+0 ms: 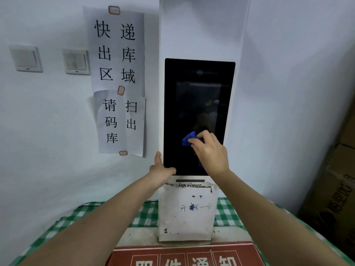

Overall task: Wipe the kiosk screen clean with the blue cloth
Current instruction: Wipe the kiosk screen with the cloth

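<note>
Firmly, blue cloth (189, 138) against kiosk screen (194, 96)

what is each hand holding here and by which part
The right hand grips the bunched blue cloth against the kiosk screen. The left hand grips the screen's lower left edge.

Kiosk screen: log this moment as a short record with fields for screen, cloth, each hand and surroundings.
screen: kiosk screen, dark, upright in a white HIKROBOT housing
cloth: blue cloth, bunched, pressed against the lower part of the glass
right hand: right hand grips the cloth on the screen
left hand: left hand holds the screen's lower left corner
surroundings: paper notices on the wall to the left; green checked tablecloth under the kiosk
</note>
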The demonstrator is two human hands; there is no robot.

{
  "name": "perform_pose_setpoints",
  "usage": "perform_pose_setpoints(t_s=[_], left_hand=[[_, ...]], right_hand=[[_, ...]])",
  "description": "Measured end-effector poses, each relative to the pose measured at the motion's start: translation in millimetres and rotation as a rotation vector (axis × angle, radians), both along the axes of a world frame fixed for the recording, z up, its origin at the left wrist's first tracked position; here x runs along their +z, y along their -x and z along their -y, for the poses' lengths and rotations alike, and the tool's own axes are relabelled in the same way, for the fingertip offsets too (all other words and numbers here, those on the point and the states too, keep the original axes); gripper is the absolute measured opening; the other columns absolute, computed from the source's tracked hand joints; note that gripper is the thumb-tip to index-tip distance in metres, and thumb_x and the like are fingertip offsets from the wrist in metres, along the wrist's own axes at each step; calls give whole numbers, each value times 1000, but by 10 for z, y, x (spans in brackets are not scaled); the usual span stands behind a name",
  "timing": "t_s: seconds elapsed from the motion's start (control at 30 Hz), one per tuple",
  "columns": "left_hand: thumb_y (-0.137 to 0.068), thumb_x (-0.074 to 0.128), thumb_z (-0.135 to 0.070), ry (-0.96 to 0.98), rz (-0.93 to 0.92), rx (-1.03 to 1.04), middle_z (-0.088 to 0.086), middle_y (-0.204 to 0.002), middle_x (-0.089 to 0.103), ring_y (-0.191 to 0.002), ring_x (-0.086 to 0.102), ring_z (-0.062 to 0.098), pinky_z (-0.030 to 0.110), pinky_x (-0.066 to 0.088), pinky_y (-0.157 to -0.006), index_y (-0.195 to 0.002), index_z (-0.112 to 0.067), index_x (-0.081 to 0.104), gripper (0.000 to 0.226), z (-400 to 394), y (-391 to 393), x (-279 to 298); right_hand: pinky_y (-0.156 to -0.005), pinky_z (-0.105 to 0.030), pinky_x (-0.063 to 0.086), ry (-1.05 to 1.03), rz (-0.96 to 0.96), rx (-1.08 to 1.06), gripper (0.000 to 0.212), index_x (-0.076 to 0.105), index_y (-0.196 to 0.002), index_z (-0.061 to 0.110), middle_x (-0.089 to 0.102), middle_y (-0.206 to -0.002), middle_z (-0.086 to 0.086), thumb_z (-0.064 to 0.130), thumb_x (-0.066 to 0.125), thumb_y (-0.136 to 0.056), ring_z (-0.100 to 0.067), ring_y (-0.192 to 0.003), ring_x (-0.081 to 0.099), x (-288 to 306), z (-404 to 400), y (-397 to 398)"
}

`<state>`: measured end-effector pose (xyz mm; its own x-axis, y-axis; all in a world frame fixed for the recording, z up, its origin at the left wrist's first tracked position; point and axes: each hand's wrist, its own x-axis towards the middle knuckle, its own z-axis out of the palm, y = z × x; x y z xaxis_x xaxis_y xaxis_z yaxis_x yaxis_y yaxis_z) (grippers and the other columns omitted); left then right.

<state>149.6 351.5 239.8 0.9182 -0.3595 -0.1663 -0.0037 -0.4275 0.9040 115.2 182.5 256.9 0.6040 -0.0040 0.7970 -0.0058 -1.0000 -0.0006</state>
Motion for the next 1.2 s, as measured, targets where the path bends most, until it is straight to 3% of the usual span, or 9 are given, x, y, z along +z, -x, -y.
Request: perform_pose_setpoints(t_s=[0.07,0.17,0.23,0.4,0.5,0.63,0.9,1.07,1.2], left_hand=[[-88,54,-21,12,12,20,12,-149,30,-117,46,24,38,44,-102,-151,-33,-9,90,23,24,21],[-88,54,-19,15,32,44,12,-147,28,-102,44,21,34,46,-94,-151,-32,-9,90,66,67,16],[-88,55,-18,13,43,59,11,-146,27,-103,44,22,33,46,-93,-152,-31,-9,91,85,83,36],[-88,56,-18,35,47,50,11,-147,25,-107,44,22,33,45,-90,-151,-30,-13,94,134,94,88],[-88,56,-19,40,47,63,11,-146,26,-113,47,26,33,46,-93,-150,-31,-15,95,145,117,89],[-87,57,-17,51,46,62,11,-145,25,-100,45,21,29,42,-80,-150,-31,-15,97,141,122,68],[-88,57,-19,26,44,47,11,-146,24,-102,44,22,34,45,-93,-150,-32,-16,97,135,115,80],[-87,58,-18,20,39,58,11,-145,25,-101,43,21,34,46,-94,-150,-32,-16,97,150,110,103],[-87,58,-20,11,36,49,11,-145,26,-110,46,24,37,46,-100,-150,-32,-17,98,136,112,101]], right_hand=[[-61,-32,41,-8,-85,3,23,65,-112,20,57,-104,-4,20,57,-90,-23,-90,52,-105,-11,33],[-43,-23,28,281,-135,43,49,68,-103,19,56,-89,-4,7,84,-58,-21,-75,53,-260,74,62],[-42,-21,21,398,-124,24,54,69,-98,18,55,-83,-3,2,86,-49,-21,-69,52,-195,144,70],[-41,-24,35,91,18,-46,39,67,-101,17,56,-92,-3,12,83,-66,-21,-77,54,36,123,79],[-40,-23,32,154,-8,-16,48,66,-103,17,55,-90,-4,8,85,-60,-22,-74,54,-171,164,91],[-38,-22,29,327,-89,44,55,68,-100,18,56,-84,-4,-3,84,-52,-22,-68,54,-313,282,147],[-40,-25,39,39,59,-32,36,68,-101,18,57,-92,-2,7,80,-69,-21,-76,55,-277,252,115],[-40,-22,26,341,-62,19,51,69,-98,18,57,-85,-3,-2,84,-53,-21,-67,52,-341,396,168],[-39,-25,40,105,37,-54,35,67,-99,18,57,-90,-2,8,81,-68,-23,-75,55,-121,369,147]])
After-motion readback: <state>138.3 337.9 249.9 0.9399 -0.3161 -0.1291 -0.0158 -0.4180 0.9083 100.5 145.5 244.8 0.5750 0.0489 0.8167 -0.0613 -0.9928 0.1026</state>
